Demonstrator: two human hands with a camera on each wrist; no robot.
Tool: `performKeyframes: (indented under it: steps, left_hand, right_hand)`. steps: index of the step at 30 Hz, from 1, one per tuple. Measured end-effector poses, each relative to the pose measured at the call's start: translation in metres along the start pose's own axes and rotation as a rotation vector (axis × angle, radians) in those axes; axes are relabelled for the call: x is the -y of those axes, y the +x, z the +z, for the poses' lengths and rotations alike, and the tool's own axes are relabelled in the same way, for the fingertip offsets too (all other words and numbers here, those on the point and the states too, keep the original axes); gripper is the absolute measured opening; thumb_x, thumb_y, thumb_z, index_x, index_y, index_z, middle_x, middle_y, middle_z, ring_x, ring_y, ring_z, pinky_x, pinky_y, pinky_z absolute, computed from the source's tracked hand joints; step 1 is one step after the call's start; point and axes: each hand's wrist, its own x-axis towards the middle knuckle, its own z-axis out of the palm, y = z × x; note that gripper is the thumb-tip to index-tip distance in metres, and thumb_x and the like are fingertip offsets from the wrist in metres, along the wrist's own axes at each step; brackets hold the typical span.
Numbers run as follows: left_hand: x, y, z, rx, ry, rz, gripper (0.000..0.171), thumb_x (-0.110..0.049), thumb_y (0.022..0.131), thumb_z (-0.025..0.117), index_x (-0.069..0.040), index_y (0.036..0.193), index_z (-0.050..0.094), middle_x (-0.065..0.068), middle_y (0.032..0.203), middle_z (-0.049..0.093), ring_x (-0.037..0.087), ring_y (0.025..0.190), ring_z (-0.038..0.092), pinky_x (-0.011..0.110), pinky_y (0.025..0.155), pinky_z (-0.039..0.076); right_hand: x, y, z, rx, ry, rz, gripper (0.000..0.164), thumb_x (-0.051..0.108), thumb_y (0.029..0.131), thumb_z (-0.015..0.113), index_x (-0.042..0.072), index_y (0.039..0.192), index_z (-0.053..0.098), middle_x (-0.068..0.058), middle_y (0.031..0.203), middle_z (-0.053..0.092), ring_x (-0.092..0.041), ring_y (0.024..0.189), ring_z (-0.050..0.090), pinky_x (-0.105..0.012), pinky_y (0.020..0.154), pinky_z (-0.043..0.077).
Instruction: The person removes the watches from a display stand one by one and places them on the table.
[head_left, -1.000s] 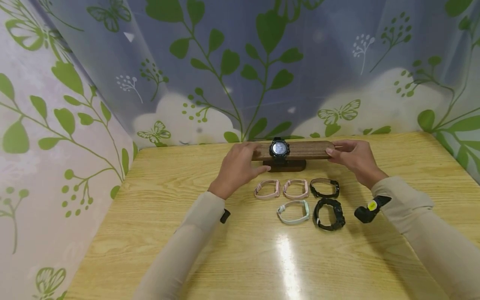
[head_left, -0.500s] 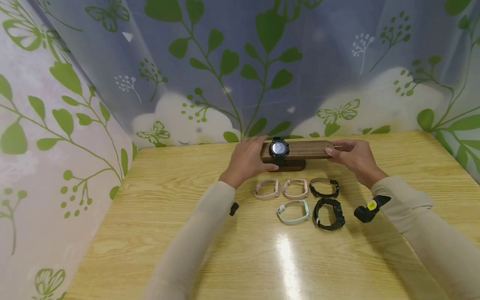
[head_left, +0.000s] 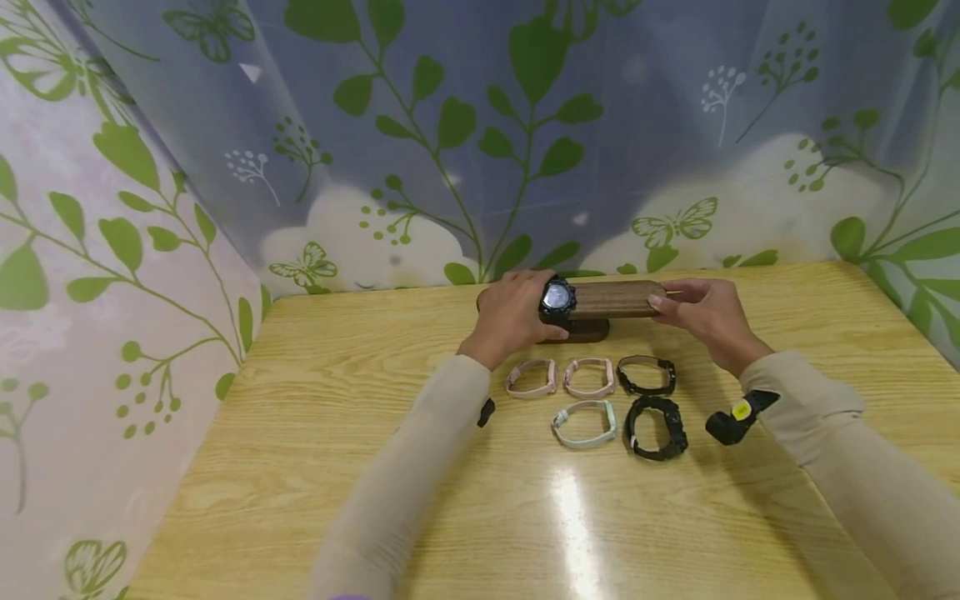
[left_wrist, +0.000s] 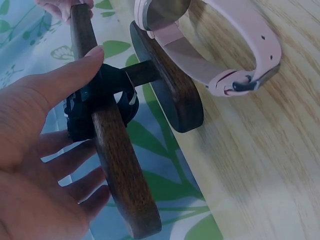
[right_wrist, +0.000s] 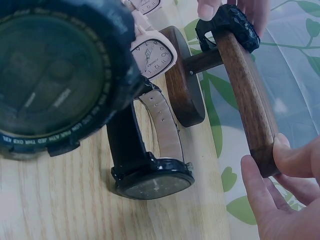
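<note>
A wooden T-shaped watch stand, with a horizontal bar (head_left: 618, 298) above a dark base (head_left: 588, 332), stands at the back of the table. One black digital watch (head_left: 557, 297) is strapped round its bar. My left hand (head_left: 510, 317) holds this watch, thumb on the near side and fingers behind, as the left wrist view shows. At the bar's right end, my right hand (head_left: 712, 321) pinches the wood between thumb and fingers; the right wrist view shows the bar's tip (right_wrist: 265, 160) in that grip.
In front of the stand lie two pink watches (head_left: 611, 379), a slim black watch (head_left: 670, 377), a mint watch (head_left: 611, 421) and a chunky black watch (head_left: 677, 429). A leaf-patterned curtain (head_left: 450, 167) hangs behind the table (head_left: 337, 358).
My left hand has slid rightward along the bar from its left end to the black watch. The bar's left end now shows beyond it. My right hand keeps its place.
</note>
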Motion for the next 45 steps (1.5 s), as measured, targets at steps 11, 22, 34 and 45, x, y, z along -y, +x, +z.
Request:
performKeyframes:
  steps: [11,22,34,45]
  left_hand:
    - [0.0,0.003,0.003,-0.051,0.009,0.028,0.082,-0.046,0.081,0.086,-0.015,0.149,0.052,0.007,0.144,0.058,0.028,0.133,0.051,0.04,0.106,0.048]
    - [0.013,-0.002,0.001,-0.082,-0.052,0.051,0.078,-0.04,0.078,0.09,-0.01,0.143,0.058,0.009,0.137,0.063,0.028,0.129,0.056,0.04,0.112,0.043]
    - [0.027,-0.008,-0.002,-0.059,-0.097,0.004,0.081,-0.036,0.078,0.091,-0.011,0.146,0.055,0.011,0.143,0.057,0.029,0.13,0.054,0.045,0.111,0.044]
    - [0.04,-0.013,-0.003,-0.061,-0.133,-0.019,0.08,-0.034,0.076,0.092,-0.012,0.144,0.056,0.011,0.139,0.06,0.03,0.124,0.056,0.047,0.108,0.045]
  right_hand:
    - [-0.001,0.0,0.0,0.002,-0.013,-0.006,0.057,0.023,0.102,0.065,-0.007,0.146,0.047,-0.018,0.124,0.059,-0.002,0.088,0.071,-0.032,0.094,0.058]
    - [-0.001,-0.002,-0.001,0.005,-0.025,-0.018,0.057,0.024,0.102,0.065,-0.007,0.147,0.047,-0.018,0.124,0.059,-0.004,0.091,0.072,-0.03,0.093,0.058]
    - [-0.002,0.0,0.0,0.015,-0.037,0.004,0.058,0.026,0.103,0.062,-0.005,0.149,0.045,-0.025,0.134,0.055,-0.001,0.091,0.071,-0.045,0.103,0.051]
    - [-0.002,0.0,0.0,0.013,-0.032,-0.006,0.059,0.027,0.103,0.063,-0.005,0.149,0.045,-0.024,0.132,0.056,0.0,0.091,0.071,-0.047,0.103,0.051]
